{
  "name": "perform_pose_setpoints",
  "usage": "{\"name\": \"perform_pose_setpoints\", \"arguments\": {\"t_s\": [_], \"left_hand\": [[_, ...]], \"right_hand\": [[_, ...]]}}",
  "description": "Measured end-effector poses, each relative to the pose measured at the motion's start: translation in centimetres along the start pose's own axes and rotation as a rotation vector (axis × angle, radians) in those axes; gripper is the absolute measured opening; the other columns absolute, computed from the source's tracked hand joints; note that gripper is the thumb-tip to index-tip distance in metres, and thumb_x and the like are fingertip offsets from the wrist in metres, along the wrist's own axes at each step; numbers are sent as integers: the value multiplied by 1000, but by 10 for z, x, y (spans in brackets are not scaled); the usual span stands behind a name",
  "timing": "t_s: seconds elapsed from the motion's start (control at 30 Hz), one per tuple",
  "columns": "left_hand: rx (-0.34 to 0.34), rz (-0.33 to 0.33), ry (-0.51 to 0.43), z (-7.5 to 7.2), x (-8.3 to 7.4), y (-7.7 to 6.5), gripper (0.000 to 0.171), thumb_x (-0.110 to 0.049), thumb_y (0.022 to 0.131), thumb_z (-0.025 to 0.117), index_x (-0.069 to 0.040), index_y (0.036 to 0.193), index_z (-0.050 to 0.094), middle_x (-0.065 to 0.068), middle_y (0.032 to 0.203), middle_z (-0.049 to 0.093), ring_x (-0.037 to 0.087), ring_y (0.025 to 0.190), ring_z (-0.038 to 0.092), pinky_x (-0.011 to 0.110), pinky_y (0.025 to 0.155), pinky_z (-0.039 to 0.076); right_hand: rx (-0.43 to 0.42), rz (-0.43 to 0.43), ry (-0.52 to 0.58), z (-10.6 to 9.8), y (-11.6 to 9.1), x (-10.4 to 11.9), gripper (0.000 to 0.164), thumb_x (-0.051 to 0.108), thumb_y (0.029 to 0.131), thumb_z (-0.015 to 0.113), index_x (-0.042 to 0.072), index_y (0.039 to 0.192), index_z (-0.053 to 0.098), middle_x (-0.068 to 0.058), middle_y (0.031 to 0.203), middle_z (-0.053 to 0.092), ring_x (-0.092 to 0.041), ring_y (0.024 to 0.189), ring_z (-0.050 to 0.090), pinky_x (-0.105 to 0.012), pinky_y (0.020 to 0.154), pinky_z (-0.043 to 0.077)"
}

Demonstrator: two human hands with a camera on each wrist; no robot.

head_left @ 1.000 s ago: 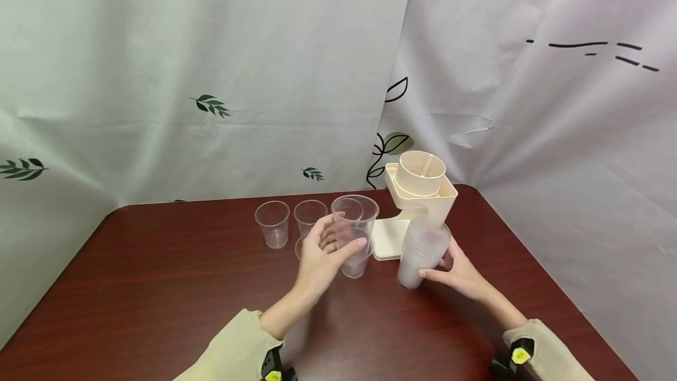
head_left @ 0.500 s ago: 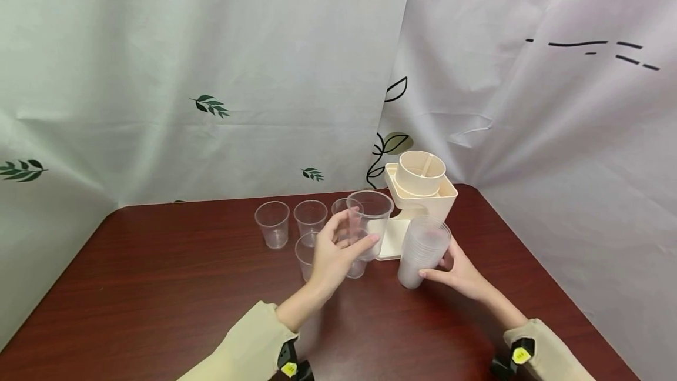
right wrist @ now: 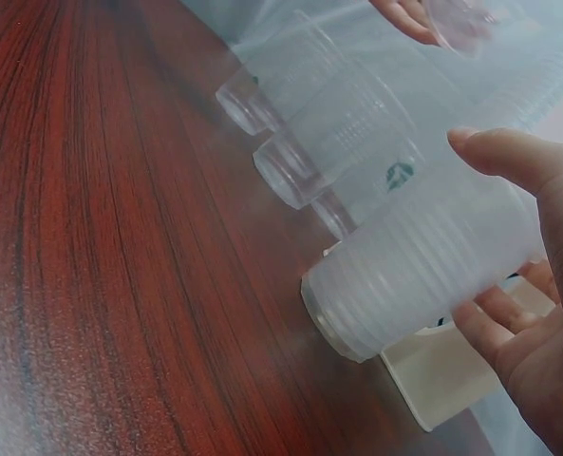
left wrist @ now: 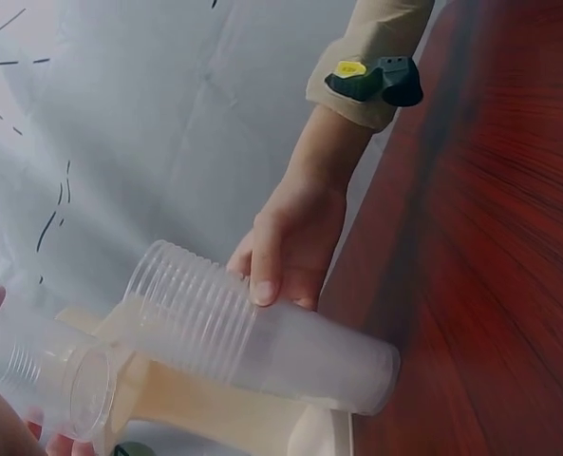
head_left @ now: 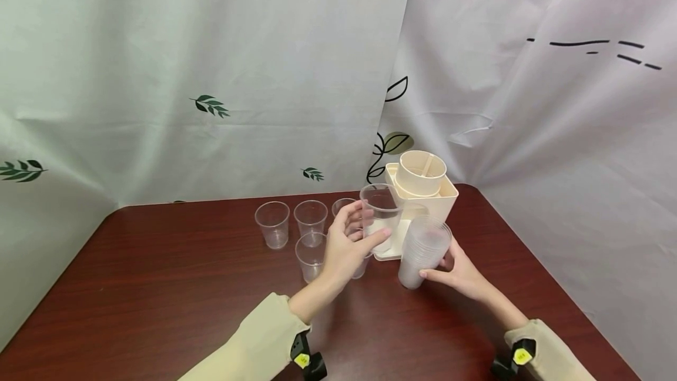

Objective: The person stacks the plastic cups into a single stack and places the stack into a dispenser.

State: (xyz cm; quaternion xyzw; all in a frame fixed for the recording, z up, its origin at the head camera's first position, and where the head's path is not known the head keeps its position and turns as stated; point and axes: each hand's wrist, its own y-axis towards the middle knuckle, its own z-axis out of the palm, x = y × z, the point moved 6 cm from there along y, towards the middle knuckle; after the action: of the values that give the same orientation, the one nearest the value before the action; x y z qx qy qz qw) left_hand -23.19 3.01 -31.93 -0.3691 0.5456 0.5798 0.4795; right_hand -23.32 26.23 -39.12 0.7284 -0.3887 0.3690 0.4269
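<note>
Thumb and fingers of my left hand [head_left: 344, 246] grip a single clear plastic cup [head_left: 382, 207], raised mouth up in front of a cream plastic stand [head_left: 441, 207]. To the right, my right hand [head_left: 459, 274] holds a tall stack of nested clear plastic cups [head_left: 422, 254], leaning a little with its bottom close to the tabletop. The left wrist view shows the stack's ridged rims [left wrist: 181, 294] and the right thumb [left wrist: 267, 271] against its side. In the right wrist view, fingers and thumb wrap the stack [right wrist: 414, 252] from both sides.
Several single clear cups stand in two rows left of the stand: one cup [head_left: 272, 231] at the far left, others partly behind my left hand. The stand has a round holder [head_left: 421, 173] on top and a flat base. A patterned cloth [head_left: 264, 104] hangs behind the dark red table [head_left: 158, 287].
My left hand has moved right and slightly up with the single cup, from above the standing cups to in front of the stand. The right hand and stack have stayed in place.
</note>
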Motion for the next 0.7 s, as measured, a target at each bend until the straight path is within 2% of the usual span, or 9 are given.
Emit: {"name": "perform_pose_setpoints", "arguments": {"t_s": [0.13,0.43,0.7], "left_hand": [[10,6,-5,5,-1,2,56,-7,76,77,-1,126,52,18,119,64,32,110,61,28,88,51],[48,12,-48,17,-4,7,53,-8,78,76,-1,126,55,18,120,63,30,110,61,48,95,50],[53,19,-71,27,-8,11,51,-7,78,76,0,124,56,19,119,63,30,107,62,43,94,52]], "right_hand": [[0,-3,2,0,0,0,90,-9,76,72,-3,146,17,14,128,46,3,109,56,-17,86,53],[1,-6,2,0,0,0,93,-10,76,72,-1,148,14,12,130,44,3,109,56,-17,85,53],[5,-4,6,1,-1,2,92,-9,77,72,-2,148,14,12,130,44,3,109,56,-18,84,54]]}}
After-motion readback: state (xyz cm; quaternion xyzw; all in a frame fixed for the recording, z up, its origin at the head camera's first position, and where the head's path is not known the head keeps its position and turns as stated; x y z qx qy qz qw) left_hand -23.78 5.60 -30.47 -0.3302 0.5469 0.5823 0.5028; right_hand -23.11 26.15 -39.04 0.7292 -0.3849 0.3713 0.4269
